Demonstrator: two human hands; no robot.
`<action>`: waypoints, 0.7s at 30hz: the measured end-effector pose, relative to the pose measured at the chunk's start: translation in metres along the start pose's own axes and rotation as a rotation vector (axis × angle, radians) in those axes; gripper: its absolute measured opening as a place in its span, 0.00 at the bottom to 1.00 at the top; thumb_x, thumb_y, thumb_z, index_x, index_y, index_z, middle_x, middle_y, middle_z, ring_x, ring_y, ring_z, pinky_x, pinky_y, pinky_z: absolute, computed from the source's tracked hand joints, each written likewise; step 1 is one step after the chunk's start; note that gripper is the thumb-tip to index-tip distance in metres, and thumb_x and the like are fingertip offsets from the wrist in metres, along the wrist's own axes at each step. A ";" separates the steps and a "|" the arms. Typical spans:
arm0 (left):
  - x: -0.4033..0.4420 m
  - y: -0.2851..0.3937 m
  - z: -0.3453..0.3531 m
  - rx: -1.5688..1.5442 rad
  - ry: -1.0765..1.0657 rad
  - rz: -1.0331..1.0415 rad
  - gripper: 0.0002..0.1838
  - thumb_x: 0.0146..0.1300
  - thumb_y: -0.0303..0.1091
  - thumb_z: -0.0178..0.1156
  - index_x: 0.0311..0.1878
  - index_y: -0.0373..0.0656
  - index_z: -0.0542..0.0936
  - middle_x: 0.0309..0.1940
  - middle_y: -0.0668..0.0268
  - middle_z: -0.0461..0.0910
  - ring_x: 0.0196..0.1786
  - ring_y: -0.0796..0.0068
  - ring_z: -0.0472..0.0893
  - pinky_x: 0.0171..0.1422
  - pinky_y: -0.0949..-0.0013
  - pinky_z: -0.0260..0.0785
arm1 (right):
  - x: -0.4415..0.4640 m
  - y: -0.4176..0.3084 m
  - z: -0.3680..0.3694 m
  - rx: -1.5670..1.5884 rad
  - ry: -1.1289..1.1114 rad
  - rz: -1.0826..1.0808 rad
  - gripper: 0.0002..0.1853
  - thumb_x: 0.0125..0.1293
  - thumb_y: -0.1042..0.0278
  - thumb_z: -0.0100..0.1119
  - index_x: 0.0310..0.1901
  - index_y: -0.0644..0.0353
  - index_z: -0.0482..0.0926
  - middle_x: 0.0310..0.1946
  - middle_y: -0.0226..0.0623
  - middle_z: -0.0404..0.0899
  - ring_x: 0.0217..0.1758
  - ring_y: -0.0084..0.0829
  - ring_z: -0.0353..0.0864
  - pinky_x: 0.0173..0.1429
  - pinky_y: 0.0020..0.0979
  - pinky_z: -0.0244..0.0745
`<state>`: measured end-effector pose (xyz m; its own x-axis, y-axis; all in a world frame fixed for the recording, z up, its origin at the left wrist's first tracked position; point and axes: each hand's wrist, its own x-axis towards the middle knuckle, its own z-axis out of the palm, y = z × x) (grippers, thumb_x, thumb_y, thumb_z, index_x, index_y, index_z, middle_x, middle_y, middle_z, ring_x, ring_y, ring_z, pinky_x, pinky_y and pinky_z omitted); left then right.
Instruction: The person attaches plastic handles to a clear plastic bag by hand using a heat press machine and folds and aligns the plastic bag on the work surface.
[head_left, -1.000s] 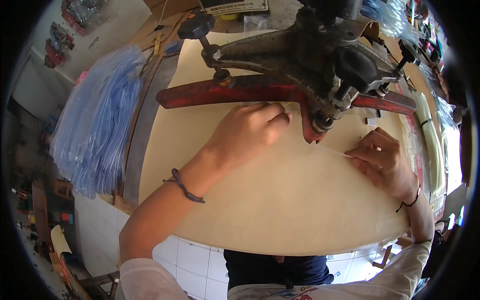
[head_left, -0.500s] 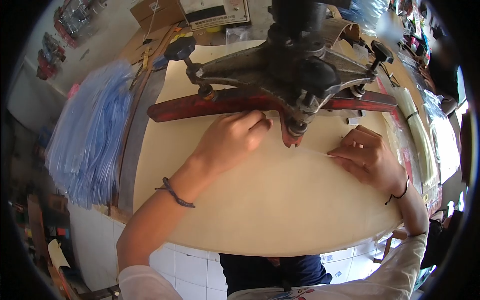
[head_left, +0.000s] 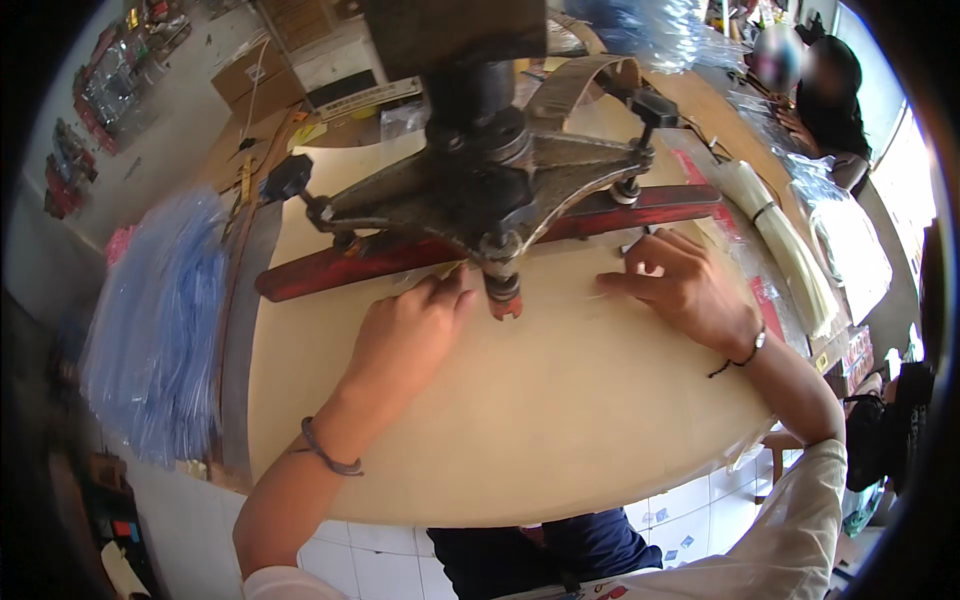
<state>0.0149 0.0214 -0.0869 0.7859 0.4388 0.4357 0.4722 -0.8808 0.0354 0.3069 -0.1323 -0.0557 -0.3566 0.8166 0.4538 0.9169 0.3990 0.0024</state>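
A dark metal press head [head_left: 480,185] with black knobs carries a long red bar [head_left: 640,212] just above a tan sheet [head_left: 490,430] on the table. My left hand [head_left: 410,325] is by the bar's front edge, left of the centre bolt; its fingers are bent together, and whatever they hold is hidden. My right hand [head_left: 685,285] is over the sheet on the right, thumb and forefinger pinched toward the bolt, the other fingers curled. Anything between those blurred fingertips is too faint to make out. A small metallic piece lies partly hidden behind the right hand.
A thick stack of bluish clear plastic sleeves [head_left: 155,330] hangs at the table's left edge. On the right lies a tied bundle of pale strips [head_left: 785,240], with clear plastic [head_left: 845,230] beyond. Cardboard boxes [head_left: 255,80] stand at the back. Another person [head_left: 830,95] sits far right.
The whole view has shifted and turned, so the press appears farther left and tilted. My right hand's fingers have moved closer to the bar; a thin clear edge earlier seen at its fingertips is now indistinct.
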 end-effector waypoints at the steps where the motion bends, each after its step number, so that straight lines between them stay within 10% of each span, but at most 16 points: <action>1: 0.000 0.000 0.000 -0.039 -0.008 -0.011 0.18 0.71 0.37 0.62 0.58 0.38 0.83 0.34 0.59 0.84 0.30 0.58 0.86 0.34 0.60 0.83 | 0.000 0.001 0.004 0.043 0.026 0.002 0.20 0.57 0.73 0.69 0.51 0.46 0.89 0.37 0.28 0.76 0.39 0.30 0.81 0.42 0.32 0.80; 21: 0.002 0.007 -0.027 -0.133 -0.283 -0.151 0.22 0.63 0.29 0.57 0.60 0.31 0.81 0.39 0.50 0.86 0.34 0.48 0.86 0.41 0.52 0.82 | 0.000 0.014 0.018 0.179 0.109 -0.085 0.15 0.60 0.77 0.67 0.49 0.60 0.84 0.47 0.36 0.79 0.51 0.37 0.84 0.52 0.37 0.83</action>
<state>0.0089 0.0113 -0.0616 0.7993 0.5816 0.1508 0.5503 -0.8094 0.2051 0.3170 -0.1194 -0.0716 -0.4008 0.7311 0.5520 0.8345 0.5400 -0.1092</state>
